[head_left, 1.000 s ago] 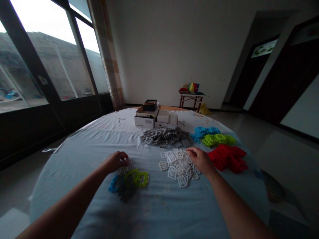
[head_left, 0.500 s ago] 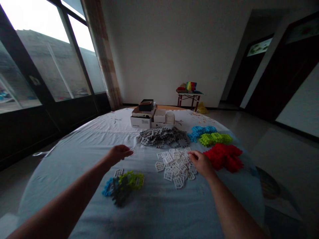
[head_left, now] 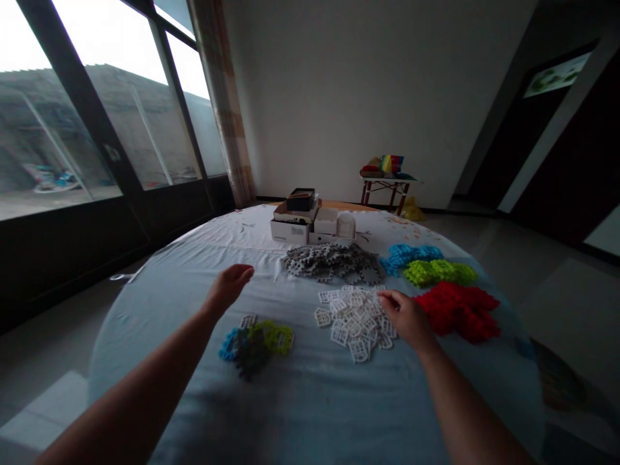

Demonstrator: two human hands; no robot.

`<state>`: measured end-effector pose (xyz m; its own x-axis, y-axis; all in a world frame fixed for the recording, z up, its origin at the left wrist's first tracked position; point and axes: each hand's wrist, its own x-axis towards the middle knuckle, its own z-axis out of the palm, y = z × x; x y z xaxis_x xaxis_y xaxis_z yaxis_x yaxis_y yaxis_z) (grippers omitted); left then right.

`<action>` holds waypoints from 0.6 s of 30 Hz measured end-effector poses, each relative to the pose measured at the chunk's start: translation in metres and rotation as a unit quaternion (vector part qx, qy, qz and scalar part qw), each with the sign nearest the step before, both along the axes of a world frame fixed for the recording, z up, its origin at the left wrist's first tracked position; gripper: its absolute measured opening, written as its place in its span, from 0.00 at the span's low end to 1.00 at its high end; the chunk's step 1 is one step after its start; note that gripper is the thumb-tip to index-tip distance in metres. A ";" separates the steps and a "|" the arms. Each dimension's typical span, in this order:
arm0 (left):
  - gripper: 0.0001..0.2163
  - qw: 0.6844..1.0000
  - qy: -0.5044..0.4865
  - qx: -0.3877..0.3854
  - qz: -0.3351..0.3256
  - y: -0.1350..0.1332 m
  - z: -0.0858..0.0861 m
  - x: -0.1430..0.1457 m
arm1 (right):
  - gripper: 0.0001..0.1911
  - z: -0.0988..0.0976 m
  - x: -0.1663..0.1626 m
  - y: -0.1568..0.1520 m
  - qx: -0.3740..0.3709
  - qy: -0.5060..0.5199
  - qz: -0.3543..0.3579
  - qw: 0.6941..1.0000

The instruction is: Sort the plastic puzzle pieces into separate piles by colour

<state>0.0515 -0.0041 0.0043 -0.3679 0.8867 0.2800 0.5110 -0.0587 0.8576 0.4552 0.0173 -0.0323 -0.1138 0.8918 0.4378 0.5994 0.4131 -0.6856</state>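
Note:
My left hand (head_left: 230, 285) is held above the cloth at left of centre, fingers drawn together, with nothing visible in them. Below it lies a small cluster of joined plastic pieces (head_left: 256, 345) in blue, dark grey and yellow-green, with white lattice bits at its edges. My right hand (head_left: 404, 316) hovers at the right side of a heap of white window-shaped lattice pieces (head_left: 356, 323). Its thumb and fingers are pinched; whether a piece is between them cannot be made out. Just right of that hand is a heap of red interlocking pieces (head_left: 460, 310).
Behind the white heap is a grey pile of interlocking pieces (head_left: 332, 261), with blue pieces (head_left: 414, 255) and yellow-green pieces (head_left: 438, 272) to its right. Open boxes (head_left: 290, 231) stand farther back on the round cloth-covered table (head_left: 194, 248). A small side table (head_left: 387, 181) stands by the wall.
The view has turned slightly left, so everything sits farther right. My left hand has lifted a little away from the cluster. My right hand stays by the white heap.

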 end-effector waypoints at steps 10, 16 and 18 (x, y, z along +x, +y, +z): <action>0.20 0.992 0.000 0.010 0.128 -0.024 -0.036 -0.040 | 0.10 0.032 -0.090 -0.043 0.073 -0.089 0.210 0.971; 0.21 0.990 -0.022 0.024 0.138 -0.026 -0.036 -0.042 | 0.14 0.037 -0.174 -0.075 0.101 -0.180 0.364 0.908; 0.20 0.990 -0.027 0.025 0.136 -0.026 -0.036 -0.042 | 0.18 0.035 -0.199 -0.085 0.115 -0.215 0.397 0.885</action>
